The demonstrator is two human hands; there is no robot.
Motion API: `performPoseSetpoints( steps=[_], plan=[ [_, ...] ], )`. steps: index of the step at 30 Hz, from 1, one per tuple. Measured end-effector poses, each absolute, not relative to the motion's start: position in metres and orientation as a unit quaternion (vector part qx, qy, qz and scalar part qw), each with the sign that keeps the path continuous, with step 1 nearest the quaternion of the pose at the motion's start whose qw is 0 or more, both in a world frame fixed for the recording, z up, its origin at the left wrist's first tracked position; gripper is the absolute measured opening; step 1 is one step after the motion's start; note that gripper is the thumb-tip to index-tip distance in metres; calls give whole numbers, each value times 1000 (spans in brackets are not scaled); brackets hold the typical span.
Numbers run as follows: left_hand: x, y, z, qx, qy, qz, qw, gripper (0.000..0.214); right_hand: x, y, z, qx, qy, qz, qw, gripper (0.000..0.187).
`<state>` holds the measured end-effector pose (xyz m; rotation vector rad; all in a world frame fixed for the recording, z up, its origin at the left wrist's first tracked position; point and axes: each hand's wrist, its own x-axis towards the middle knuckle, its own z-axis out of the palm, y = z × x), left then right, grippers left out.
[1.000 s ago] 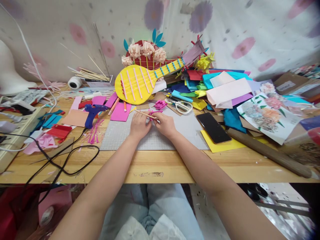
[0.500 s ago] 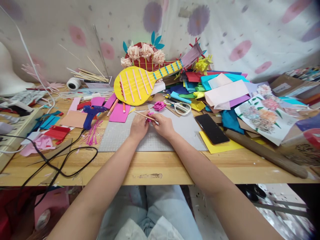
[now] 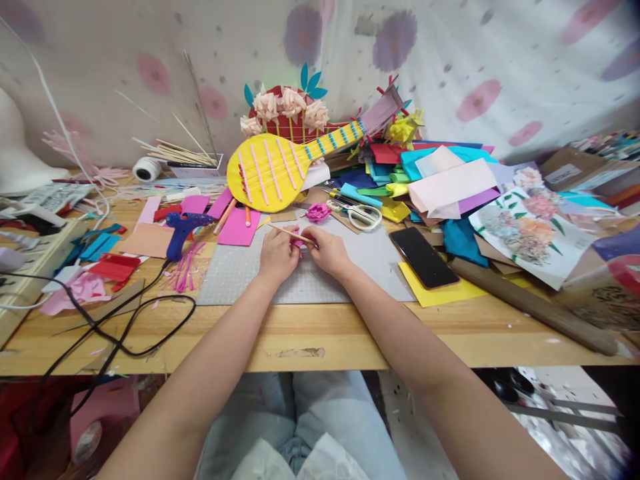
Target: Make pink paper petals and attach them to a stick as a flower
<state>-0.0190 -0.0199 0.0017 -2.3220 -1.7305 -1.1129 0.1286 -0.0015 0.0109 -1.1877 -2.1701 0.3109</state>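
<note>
Over the grey cutting mat (image 3: 240,280) my two hands meet, fingers closed. A thin wooden stick (image 3: 290,233) slants across the fingertips, its right end pinched in my right hand (image 3: 329,252). My left hand (image 3: 278,256) pinches a small pink paper piece (image 3: 299,244), mostly covered by the fingers. Just beyond them lies a crumpled pink paper flower (image 3: 319,213). White-handled scissors (image 3: 364,217) rest to its right, and a magenta paper sheet (image 3: 239,228) lies to the left.
A yellow paper lute (image 3: 267,172) leans at the back. On the left are a blue glue gun (image 3: 181,233) and its looping black cable (image 3: 123,340). To the right lie a phone (image 3: 424,257), a long brown tube (image 3: 535,307) and piled coloured paper (image 3: 453,183).
My right hand's fingers have shifted slightly along the stick, and less of the pink paper shows between the hands. Other things stay in place.
</note>
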Motion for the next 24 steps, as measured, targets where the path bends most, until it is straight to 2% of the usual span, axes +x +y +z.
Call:
performPoseSetpoints(
  steps=[9, 24],
  plan=[
    [-19, -19, 4, -754, -557, -349, -18, 31, 126, 1, 7, -405, -793, 286, 354, 21],
    [-22, -19, 1, -718, -558, -404, -94, 26, 122, 2, 7, -421, -772, 313, 359, 12]
  ],
)
